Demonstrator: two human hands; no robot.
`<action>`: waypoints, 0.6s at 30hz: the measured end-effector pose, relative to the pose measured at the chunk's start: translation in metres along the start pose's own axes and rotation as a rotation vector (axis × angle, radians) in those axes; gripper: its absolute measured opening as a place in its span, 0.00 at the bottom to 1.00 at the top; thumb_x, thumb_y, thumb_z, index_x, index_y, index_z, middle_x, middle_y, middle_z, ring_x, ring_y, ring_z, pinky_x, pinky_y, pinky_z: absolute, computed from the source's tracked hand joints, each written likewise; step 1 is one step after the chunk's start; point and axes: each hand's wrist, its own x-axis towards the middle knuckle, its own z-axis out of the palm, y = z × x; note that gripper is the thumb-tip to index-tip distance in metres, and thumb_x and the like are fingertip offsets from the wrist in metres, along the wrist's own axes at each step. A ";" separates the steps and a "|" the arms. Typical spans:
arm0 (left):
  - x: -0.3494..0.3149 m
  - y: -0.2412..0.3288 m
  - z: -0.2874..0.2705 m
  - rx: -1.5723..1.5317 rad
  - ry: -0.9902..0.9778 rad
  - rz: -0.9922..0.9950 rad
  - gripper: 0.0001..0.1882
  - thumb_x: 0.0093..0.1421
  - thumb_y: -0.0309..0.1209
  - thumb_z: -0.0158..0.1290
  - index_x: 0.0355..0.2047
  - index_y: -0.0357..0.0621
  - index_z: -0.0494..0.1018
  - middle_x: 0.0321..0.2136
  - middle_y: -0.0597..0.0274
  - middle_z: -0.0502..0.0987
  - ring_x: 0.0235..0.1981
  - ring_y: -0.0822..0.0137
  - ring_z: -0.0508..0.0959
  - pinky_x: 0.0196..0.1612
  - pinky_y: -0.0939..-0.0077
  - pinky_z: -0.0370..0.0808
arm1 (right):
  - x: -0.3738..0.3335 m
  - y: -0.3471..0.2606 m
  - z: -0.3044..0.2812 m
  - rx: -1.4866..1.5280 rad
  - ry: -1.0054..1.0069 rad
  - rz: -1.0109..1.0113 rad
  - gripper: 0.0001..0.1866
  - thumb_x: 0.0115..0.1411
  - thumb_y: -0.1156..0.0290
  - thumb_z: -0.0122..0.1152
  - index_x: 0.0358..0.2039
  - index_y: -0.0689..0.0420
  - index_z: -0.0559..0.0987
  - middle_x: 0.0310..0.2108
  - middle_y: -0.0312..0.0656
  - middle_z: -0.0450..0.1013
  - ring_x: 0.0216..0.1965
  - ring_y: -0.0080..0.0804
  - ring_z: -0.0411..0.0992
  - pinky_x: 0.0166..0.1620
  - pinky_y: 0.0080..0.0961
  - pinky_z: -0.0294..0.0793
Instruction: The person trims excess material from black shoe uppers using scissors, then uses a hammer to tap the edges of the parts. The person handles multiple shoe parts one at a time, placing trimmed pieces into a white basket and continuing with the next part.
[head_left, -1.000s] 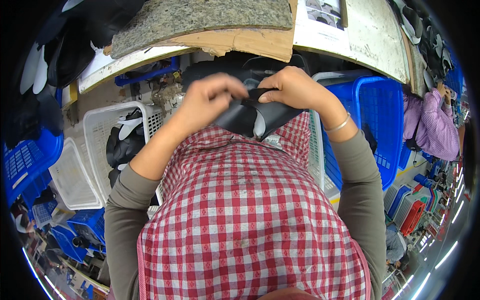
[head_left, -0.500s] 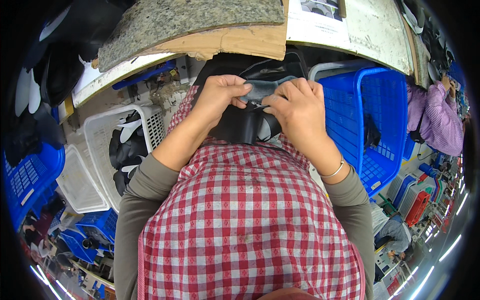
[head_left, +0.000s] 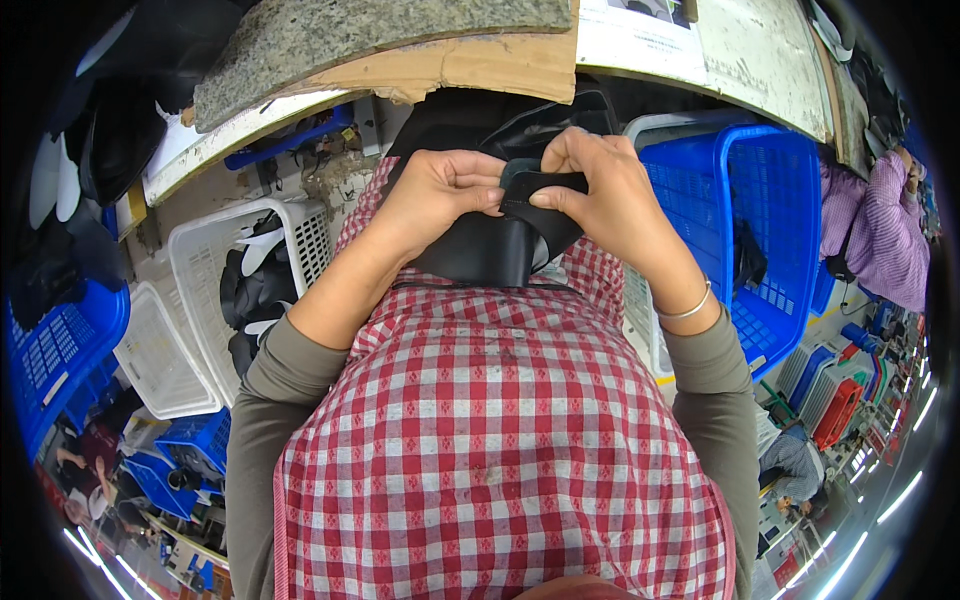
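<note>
Between my hands is a black leather piece [head_left: 490,252] that looks like part of a shoe upper. Its lower part rests over my lap, and a pale inner side shows near its right edge. My left hand [head_left: 445,198] pinches the piece's upper left edge between thumb and fingers. My right hand [head_left: 612,195] grips a folded black flap with its thumb in front and its fingers behind. A row of small stitches or holes runs near the flap's edge, and a little grey-blue lining shows above it. More black material [head_left: 545,120] lies just beyond my hands.
Ahead stands a worktable with a stone slab [head_left: 390,50] over cardboard [head_left: 470,70]. A white basket [head_left: 185,270] holding black and white pieces is at the left, a blue basket [head_left: 765,320] at the right. A person in a purple checked top [head_left: 885,235] sits far right.
The flap has been folded over, so its black side now faces me where grey-blue lining showed before. My right hand has turned, bringing its thumb to the front.
</note>
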 end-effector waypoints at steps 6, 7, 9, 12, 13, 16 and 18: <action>-0.002 0.000 0.003 0.054 0.019 0.007 0.15 0.63 0.20 0.61 0.50 0.30 0.80 0.40 0.56 0.85 0.38 0.70 0.84 0.44 0.76 0.82 | 0.002 0.011 0.005 0.078 -0.043 0.055 0.18 0.50 0.67 0.78 0.36 0.55 0.77 0.30 0.40 0.80 0.36 0.40 0.79 0.51 0.34 0.65; -0.003 0.001 0.003 0.066 0.024 0.000 0.15 0.63 0.20 0.60 0.50 0.30 0.80 0.40 0.56 0.85 0.38 0.71 0.84 0.44 0.76 0.82 | 0.002 0.011 0.005 0.074 -0.047 0.037 0.18 0.50 0.67 0.78 0.36 0.55 0.78 0.30 0.41 0.80 0.36 0.40 0.79 0.52 0.34 0.65; -0.004 0.002 0.005 0.073 0.021 0.007 0.15 0.63 0.20 0.60 0.50 0.30 0.80 0.40 0.56 0.86 0.37 0.71 0.83 0.43 0.77 0.82 | 0.002 0.012 0.006 0.082 -0.055 0.046 0.18 0.50 0.67 0.78 0.37 0.55 0.78 0.30 0.41 0.80 0.37 0.40 0.79 0.52 0.34 0.65; -0.006 0.004 0.008 0.107 0.044 0.012 0.15 0.64 0.20 0.60 0.50 0.30 0.80 0.39 0.57 0.86 0.36 0.72 0.83 0.43 0.77 0.81 | 0.004 0.011 0.007 0.091 -0.066 0.049 0.18 0.50 0.66 0.78 0.37 0.56 0.78 0.31 0.41 0.81 0.38 0.40 0.80 0.52 0.34 0.66; -0.006 0.004 0.008 0.108 0.042 0.010 0.14 0.64 0.19 0.59 0.50 0.30 0.80 0.40 0.56 0.85 0.36 0.72 0.83 0.42 0.77 0.81 | 0.004 0.010 0.007 0.094 -0.068 0.053 0.18 0.51 0.66 0.78 0.37 0.55 0.78 0.32 0.41 0.81 0.38 0.40 0.80 0.53 0.35 0.66; -0.009 0.005 0.009 0.119 0.053 0.006 0.13 0.64 0.18 0.58 0.48 0.29 0.81 0.40 0.56 0.85 0.37 0.72 0.83 0.42 0.77 0.81 | 0.005 0.012 0.007 0.086 -0.074 0.064 0.18 0.50 0.66 0.78 0.37 0.55 0.78 0.32 0.41 0.81 0.39 0.40 0.80 0.53 0.35 0.66; -0.010 0.005 0.009 0.114 0.038 0.038 0.13 0.64 0.18 0.58 0.49 0.29 0.80 0.39 0.57 0.85 0.37 0.72 0.82 0.42 0.77 0.81 | 0.004 0.013 0.006 0.076 -0.069 0.077 0.18 0.50 0.66 0.78 0.37 0.55 0.78 0.32 0.40 0.81 0.39 0.39 0.80 0.54 0.35 0.66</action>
